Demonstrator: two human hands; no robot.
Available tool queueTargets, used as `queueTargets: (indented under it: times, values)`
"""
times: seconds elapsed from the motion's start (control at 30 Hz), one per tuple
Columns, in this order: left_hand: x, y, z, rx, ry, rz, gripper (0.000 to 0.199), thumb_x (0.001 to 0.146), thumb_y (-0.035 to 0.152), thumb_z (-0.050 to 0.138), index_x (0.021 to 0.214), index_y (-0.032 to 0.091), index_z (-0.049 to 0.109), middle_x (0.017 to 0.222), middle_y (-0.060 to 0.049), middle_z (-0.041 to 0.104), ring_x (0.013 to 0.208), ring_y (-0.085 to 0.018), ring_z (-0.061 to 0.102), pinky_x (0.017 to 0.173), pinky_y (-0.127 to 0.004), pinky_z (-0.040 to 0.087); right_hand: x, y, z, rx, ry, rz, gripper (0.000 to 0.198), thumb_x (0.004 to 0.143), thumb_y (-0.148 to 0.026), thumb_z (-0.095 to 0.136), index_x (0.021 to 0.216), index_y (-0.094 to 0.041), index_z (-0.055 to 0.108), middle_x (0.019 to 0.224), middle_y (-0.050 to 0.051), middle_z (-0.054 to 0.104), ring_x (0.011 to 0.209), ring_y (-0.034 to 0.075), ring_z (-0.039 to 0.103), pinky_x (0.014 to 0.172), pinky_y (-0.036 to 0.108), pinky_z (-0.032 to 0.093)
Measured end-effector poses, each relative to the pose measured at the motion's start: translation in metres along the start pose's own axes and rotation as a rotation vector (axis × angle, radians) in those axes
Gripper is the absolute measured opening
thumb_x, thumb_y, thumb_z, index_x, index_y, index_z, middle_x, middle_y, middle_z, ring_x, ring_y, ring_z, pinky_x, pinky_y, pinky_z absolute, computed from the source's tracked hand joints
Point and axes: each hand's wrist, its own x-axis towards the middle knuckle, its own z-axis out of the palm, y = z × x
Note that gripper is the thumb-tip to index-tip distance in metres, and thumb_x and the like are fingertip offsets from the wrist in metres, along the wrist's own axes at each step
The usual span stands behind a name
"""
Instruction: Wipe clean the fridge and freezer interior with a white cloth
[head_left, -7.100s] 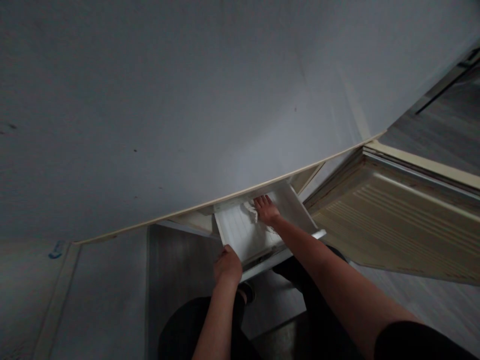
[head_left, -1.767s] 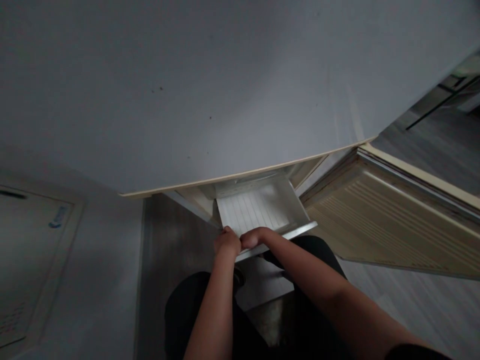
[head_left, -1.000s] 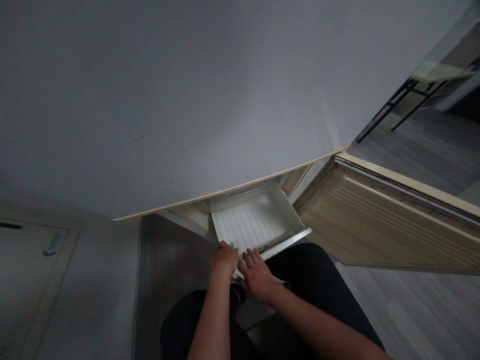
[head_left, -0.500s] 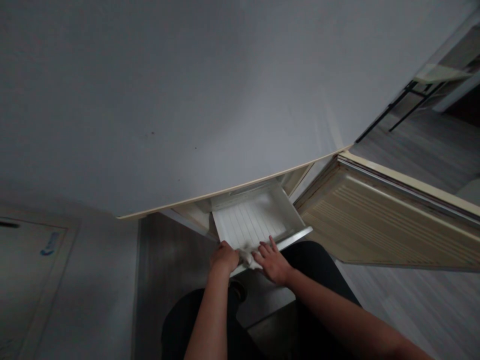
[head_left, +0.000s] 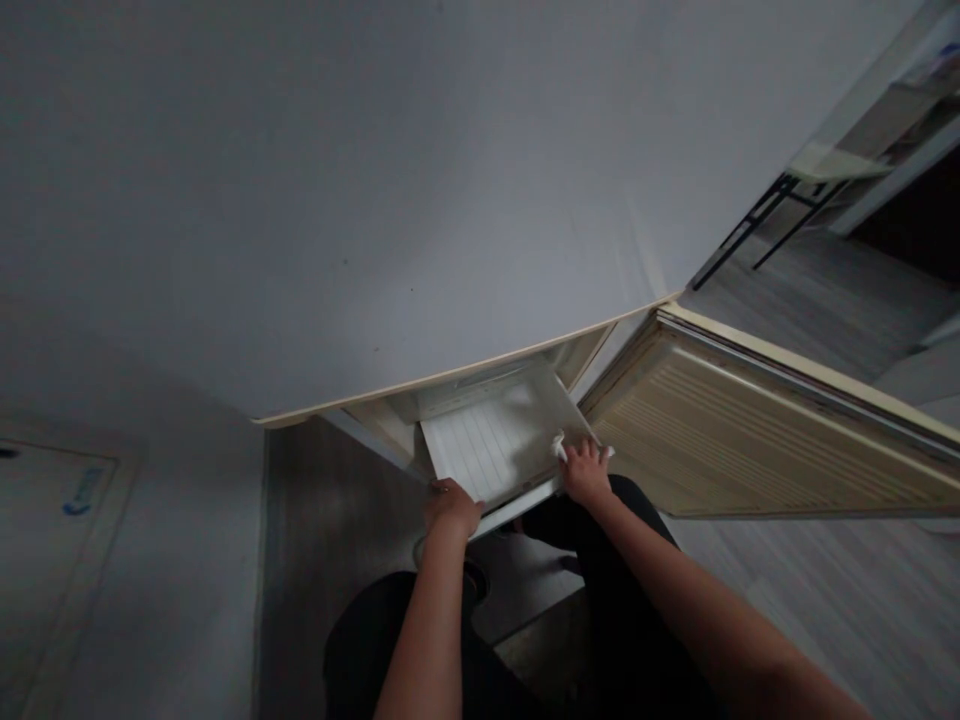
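A white drawer (head_left: 480,430) with a ribbed bottom stands pulled out of the open lower compartment of what looks like a refrigerator. My left hand (head_left: 452,508) is closed around the left end of the drawer's front edge. At the right end of that edge, my right hand (head_left: 585,472) presses a crumpled white cloth (head_left: 559,446) against the rim. Parts of the cloth stick out on both sides of the fingers; the rest is hidden under the palm. Nothing shows lying inside the drawer.
The yellowed open door (head_left: 780,430) stretches out to the right. Above the drawer spreads a large pale flat panel (head_left: 450,180). My knees in dark trousers flank the drawer's front. A table with dark legs (head_left: 780,215) stands at the upper right, on the wood-look floor (head_left: 840,620).
My right hand has slid the cloth along the drawer's front edge, from near my left hand to the right end. My left hand stays at the left corner. The view has shifted slightly.
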Motion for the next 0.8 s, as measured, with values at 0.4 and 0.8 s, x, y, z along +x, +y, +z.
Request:
queueTargets:
  times: [0.4,0.8]
  values:
    - [0.005,-0.013,-0.012,-0.064,-0.038,0.070,0.074,0.096,0.027,0.040,0.163,0.014,0.013,0.135,-0.023,0.065,0.126,-0.034,0.063,0.103,-0.044,0.046,-0.078,-0.163,0.066,0.575,0.167,-0.582,0.054,0.099,-0.032,0.049,0.151,-0.018,0.045,0.149,0.013,0.051,0.143,0.032,0.039,0.125,0.061,0.017]
    - [-0.015,-0.042,-0.047,-0.563,0.536,0.102,0.037,0.105,0.038,0.034,0.131,0.025,0.057,0.118,-0.007,0.075,0.110,-0.024,0.070,0.089,-0.031,0.049,-0.047,-0.202,0.036,0.422,0.130,-0.772,0.056,0.096,-0.027,0.054,0.149,-0.009,0.050,0.157,0.021,0.040,0.152,0.034,0.025,0.125,0.056,0.021]
